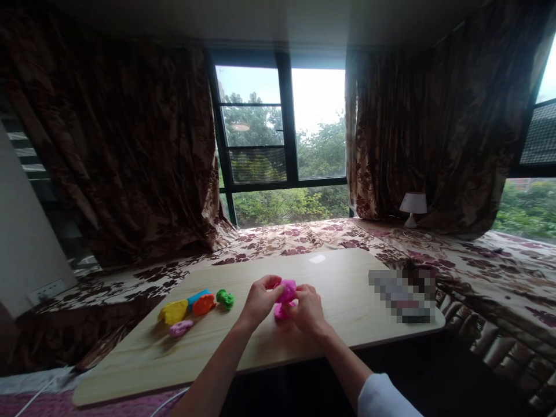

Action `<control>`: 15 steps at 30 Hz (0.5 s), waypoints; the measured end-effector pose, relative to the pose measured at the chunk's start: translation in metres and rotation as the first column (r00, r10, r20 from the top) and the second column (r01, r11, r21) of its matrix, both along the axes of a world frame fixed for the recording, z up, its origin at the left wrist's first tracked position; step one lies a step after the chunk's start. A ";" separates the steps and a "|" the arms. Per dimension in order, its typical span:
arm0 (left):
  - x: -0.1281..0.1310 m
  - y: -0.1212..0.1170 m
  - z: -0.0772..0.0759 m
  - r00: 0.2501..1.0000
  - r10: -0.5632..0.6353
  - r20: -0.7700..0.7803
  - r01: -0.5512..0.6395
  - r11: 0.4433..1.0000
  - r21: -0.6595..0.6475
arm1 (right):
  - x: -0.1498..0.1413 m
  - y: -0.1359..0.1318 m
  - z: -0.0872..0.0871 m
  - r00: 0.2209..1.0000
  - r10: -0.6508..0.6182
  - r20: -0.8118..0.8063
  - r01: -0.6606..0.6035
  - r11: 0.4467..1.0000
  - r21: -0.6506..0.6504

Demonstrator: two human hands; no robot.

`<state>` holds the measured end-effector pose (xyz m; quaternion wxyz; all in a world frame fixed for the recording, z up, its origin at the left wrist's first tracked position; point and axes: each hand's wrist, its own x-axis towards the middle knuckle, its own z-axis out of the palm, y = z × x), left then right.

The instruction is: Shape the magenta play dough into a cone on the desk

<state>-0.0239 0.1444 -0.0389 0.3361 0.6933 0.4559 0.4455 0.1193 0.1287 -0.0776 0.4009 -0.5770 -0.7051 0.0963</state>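
Bright pink modelling clay [287, 290] is pinched between my two hands above the wooden table. My left hand [262, 298] grips its left side with thumb and fingers. From the right, my right hand [307, 308] closes its fingers on the same clay. Just below, a second pink portion [282, 312] shows near the tabletop; whether it joins the upper piece I cannot tell. To the left lie lumps of clay: yellow [174, 313], blue [197, 297], orange [203, 303], green [225, 299] and pale pink [180, 328].
The light wooden table [347, 289] has rounded corners. A blurred-out item [403, 295] lies at its right end, and a small white piece [317, 259] near the back edge. Behind are a patterned cover [278, 237], a white lamp [412, 204] and curtains [391, 127].
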 end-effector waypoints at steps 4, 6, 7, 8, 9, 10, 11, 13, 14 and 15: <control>-0.003 0.000 0.008 1.000 0.007 -0.021 -0.006 0.999 0.033 | 0.000 -0.001 0.000 1.000 0.018 0.009 -0.018 1.000 0.008; -0.004 -0.002 0.010 0.999 -0.003 -0.053 0.005 0.999 0.044 | 0.000 -0.001 -0.001 1.000 0.022 0.012 -0.022 1.000 0.014; -0.004 -0.002 0.011 0.997 -0.009 -0.071 0.012 0.999 0.047 | 0.000 -0.001 -0.001 1.000 0.023 0.014 -0.024 1.000 0.016; -0.004 -0.003 0.012 0.996 -0.014 -0.088 0.019 0.999 0.049 | 0.000 -0.001 -0.002 1.000 0.026 0.016 -0.026 1.000 0.017; -0.003 -0.004 0.012 0.995 -0.016 -0.102 0.021 0.998 0.052 | 0.001 -0.001 -0.002 0.999 0.031 0.019 -0.031 0.999 0.017; -0.003 -0.005 0.012 0.993 -0.013 -0.113 0.020 0.998 0.056 | 0.001 -0.001 -0.003 0.999 0.036 0.021 -0.036 0.999 0.016; -0.002 -0.005 0.011 0.992 -0.005 -0.123 0.013 0.998 0.064 | 0.002 -0.002 -0.003 0.999 0.041 0.022 -0.041 0.999 0.016; -0.002 -0.005 0.009 0.990 0.017 -0.139 -0.005 0.996 0.084 | 0.004 -0.003 -0.004 0.999 0.048 0.021 -0.048 0.999 0.019; -0.001 -0.005 0.008 0.989 0.028 -0.148 -0.014 0.996 0.093 | 0.006 -0.004 -0.005 0.999 0.047 0.018 -0.048 0.999 0.024; -0.001 -0.004 0.006 0.987 0.036 -0.158 -0.020 0.995 0.100 | 0.009 -0.005 -0.006 0.999 0.044 0.014 -0.044 0.999 0.032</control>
